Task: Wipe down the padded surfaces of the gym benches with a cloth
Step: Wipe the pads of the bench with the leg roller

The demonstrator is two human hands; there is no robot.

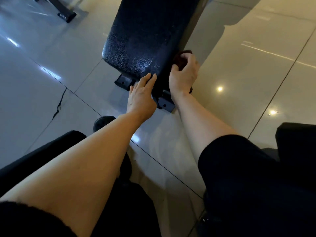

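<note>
Two hands at bench pad (145,40): left hand (141,94) flat, bracing; right hand (183,74) grips dark cloth (183,54) on side edge. Risk: cloth snagging frame foot (165,103) below.

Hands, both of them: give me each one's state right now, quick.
Left hand: open, straight fingers resting on the bench pad near its end.
Right hand: closed on the dark red cloth, at the pad's side edge.

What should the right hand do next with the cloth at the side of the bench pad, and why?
Probably slide the dark red cloth further along the right side edge of the black bench pad, away from the person. The right hand grips it against that edge near the pad's near corner, while the left hand rests flat on the near end, steadying it.
</note>
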